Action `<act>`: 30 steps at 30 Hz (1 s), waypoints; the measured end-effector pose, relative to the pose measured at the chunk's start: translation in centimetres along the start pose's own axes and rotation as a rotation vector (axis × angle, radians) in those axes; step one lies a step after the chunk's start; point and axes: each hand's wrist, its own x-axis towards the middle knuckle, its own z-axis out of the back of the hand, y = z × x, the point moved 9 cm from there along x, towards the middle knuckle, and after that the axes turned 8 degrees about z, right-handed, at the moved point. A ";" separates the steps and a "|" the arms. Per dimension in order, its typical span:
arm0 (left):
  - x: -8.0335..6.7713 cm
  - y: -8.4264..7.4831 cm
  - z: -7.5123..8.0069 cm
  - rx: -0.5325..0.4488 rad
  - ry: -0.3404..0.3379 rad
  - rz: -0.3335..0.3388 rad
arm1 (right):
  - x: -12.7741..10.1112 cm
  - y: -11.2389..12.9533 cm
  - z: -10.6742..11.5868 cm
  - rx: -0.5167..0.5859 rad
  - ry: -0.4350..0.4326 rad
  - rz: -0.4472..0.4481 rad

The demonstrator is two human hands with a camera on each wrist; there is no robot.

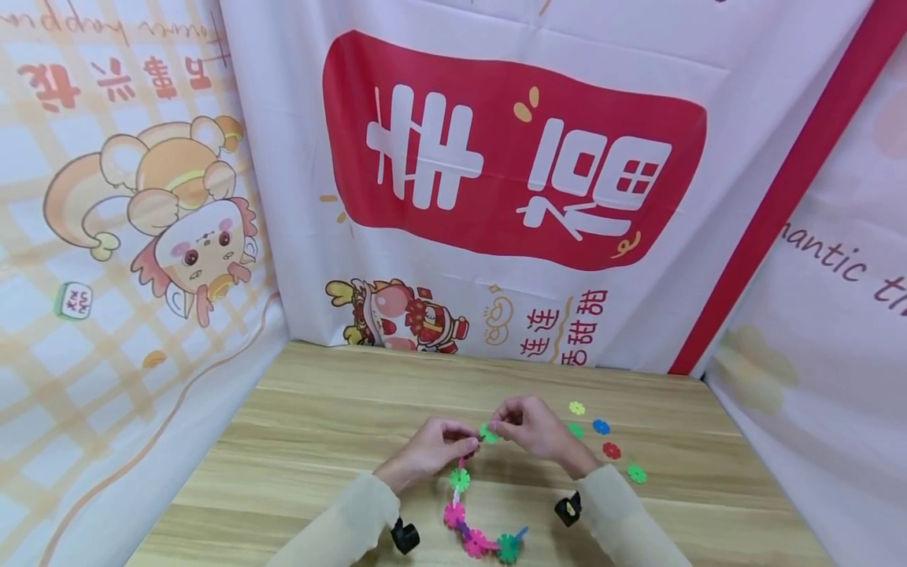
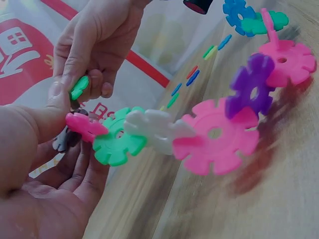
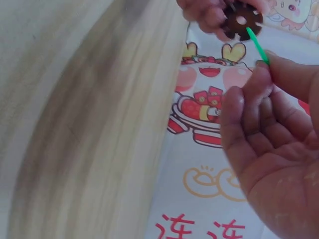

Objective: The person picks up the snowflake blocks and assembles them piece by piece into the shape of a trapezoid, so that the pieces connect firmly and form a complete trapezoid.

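A chain of interlocking plastic snowflake discs curves over the table, with pink (image 2: 217,144), white (image 2: 157,130), purple (image 2: 249,92) and green (image 2: 119,142) pieces. My left hand (image 1: 435,447) pinches the brown disc (image 3: 244,22) at the chain's far end. Between thumb and fingertip, my right hand (image 1: 534,429) holds a bright green disc (image 3: 258,47) edge-on. Its rim meets the brown disc near a slot. Part of the brown disc is hidden behind the left fingers. At the near end, a teal-green disc (image 1: 508,548) joins a blue one (image 1: 523,533).
Several loose discs lie right of my right hand: yellow (image 1: 577,408), blue (image 1: 601,426), red (image 1: 612,450) and green (image 1: 637,473) among them. Printed cloth (image 1: 283,197) walls the wooden table (image 1: 305,409) at the back and sides. Each wrist bears a black camera (image 1: 405,537).
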 end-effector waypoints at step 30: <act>0.6 0.0 0.9 0.064 -0.064 0.042 | -4.0 -4.0 7.2 -0.270 0.094 -0.092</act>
